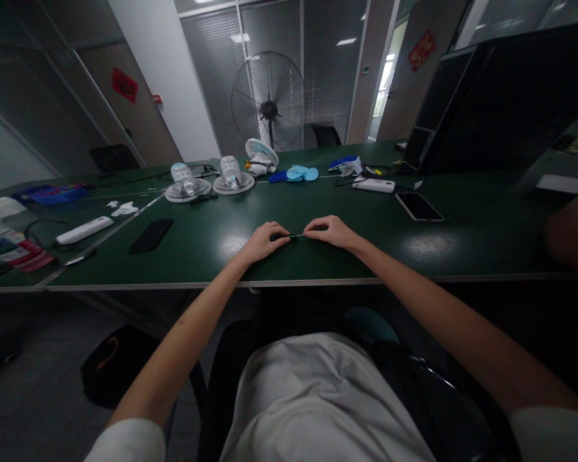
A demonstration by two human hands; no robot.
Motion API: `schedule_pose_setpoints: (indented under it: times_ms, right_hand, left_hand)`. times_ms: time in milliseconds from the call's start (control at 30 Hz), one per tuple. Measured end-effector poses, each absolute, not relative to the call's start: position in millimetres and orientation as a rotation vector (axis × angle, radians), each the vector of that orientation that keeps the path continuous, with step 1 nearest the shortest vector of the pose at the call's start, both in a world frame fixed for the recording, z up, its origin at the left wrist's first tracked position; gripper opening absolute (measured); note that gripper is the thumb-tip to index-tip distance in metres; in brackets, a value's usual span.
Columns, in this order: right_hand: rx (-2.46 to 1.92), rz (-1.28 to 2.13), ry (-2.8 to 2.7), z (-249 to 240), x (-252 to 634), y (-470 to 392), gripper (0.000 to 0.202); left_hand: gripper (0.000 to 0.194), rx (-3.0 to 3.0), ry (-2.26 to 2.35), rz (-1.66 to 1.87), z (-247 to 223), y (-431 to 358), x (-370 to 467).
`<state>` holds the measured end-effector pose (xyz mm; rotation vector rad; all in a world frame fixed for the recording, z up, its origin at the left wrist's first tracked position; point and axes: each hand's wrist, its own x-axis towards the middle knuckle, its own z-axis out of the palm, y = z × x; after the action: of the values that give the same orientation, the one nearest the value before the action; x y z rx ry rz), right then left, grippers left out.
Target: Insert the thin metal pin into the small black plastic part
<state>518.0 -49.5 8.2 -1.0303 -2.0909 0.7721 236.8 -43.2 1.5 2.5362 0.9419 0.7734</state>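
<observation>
Just above the green table, near its front edge, I hold what looks like a small screwdriver [295, 236] lying level between my hands. Its dark handle sits in my left hand [266, 241], whose fingers are closed round it. The thin metal shaft runs to the right, and its end is pinched between thumb and fingertips of my right hand [331, 232]. The fingertips cover that end, so the tip is hidden.
Small white fans [233, 183] and blue fan blades [302, 173] lie at the back. Phones [151, 235] [419, 206] rest on either side, with white power strips [85, 230] [374, 185] nearby. A large black monitor [505, 96] stands right; a blurred person's part [574, 231] shows there.
</observation>
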Motion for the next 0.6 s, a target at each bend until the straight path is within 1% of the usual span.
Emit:
schedule_pose_setpoints:
  times_ms: [267,500,600]
  right_hand:
    - [-0.961,0.744,-2.118,9.5,518.3,-51.4,0.021]
    - [-0.956,0.797,-1.989,11.8,516.5,-50.7,0.031]
    - [-0.949,0.833,-1.993,10.7,516.4,-49.7,0.029]
  left_hand:
    - [0.029,2.526,0.925,0.770,1.5,-42.5,236.6]
    - [0.028,2.506,0.947,0.762,-0.2,-40.3,235.7]
    - [0.029,2.512,0.937,0.768,-0.8,-39.8,235.3]
